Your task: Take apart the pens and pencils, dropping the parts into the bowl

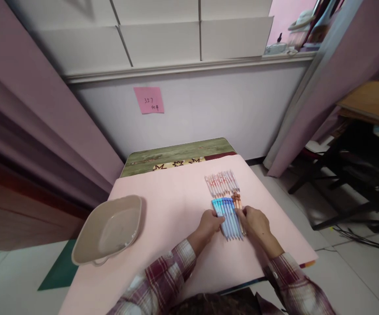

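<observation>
Between the two hands, on the pink surface (pixel 170 210), lies a flat row of blue pens (pixel 228 218), side by side. If I take this row as the centre of a clock, the left hand (pixel 211 223) is at nine o'clock and the right hand (pixel 257 223) is at three. The hands are apart from each other; each one touches its own edge of the row, thumb toward the pens. How firmly the fingers are closed, I cannot tell.

The long axis of the pens runs from between eleven and twelve to between five and six, with the pointed ends toward the person. Some brown-topped pens (pixel 237 201) lie along the right edge, so the right hand is nearer to them. At twelve, just beyond, lies a second row of pale pens (pixel 222 183), pointing nearly the same way. Well apart, at nine, stands a beige basin (pixel 110 225).
</observation>
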`<state>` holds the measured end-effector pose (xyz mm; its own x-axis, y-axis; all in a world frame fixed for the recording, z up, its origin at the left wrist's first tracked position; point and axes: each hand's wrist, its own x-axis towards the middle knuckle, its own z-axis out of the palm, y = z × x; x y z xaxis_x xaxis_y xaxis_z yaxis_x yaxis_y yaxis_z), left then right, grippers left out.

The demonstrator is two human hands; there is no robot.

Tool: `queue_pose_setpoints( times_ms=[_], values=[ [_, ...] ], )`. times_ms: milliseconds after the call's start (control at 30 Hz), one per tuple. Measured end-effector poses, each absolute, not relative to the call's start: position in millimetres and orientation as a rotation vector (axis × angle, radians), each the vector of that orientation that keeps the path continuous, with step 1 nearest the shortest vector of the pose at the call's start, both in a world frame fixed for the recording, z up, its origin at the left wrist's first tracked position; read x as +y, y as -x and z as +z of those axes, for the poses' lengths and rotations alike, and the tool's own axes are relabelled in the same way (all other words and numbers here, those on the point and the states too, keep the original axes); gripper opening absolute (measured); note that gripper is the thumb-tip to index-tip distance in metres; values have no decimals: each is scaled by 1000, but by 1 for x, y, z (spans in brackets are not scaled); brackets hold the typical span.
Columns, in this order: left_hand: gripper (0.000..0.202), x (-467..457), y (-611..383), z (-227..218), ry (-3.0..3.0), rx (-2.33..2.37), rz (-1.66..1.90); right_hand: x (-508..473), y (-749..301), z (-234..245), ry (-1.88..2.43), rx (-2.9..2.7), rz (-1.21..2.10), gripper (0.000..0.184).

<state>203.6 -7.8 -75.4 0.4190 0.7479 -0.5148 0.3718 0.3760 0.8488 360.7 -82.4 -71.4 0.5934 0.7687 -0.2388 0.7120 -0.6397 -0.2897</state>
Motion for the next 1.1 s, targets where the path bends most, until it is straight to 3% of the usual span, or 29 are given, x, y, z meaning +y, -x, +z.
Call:
queue_pose_setpoints(
  times_ms=[100,533,767,1100],
  values=[
    [3,-8,-211,-76,-1289,1180,335,-82,-357,-73,2583,-1268,540,47],
    [14,-11,-221,-86,-1504,1312,400,-82,-350,-80,2529,-1262,588,45],
    [6,-11,-220,-83,-1430,1296,369,-81,-337,-78,2514,-1298,584,45],
    [20,-16,-221,-79,-1356,1361,428,-84,-327,-76,2540,-1330,572,38]
  ],
)
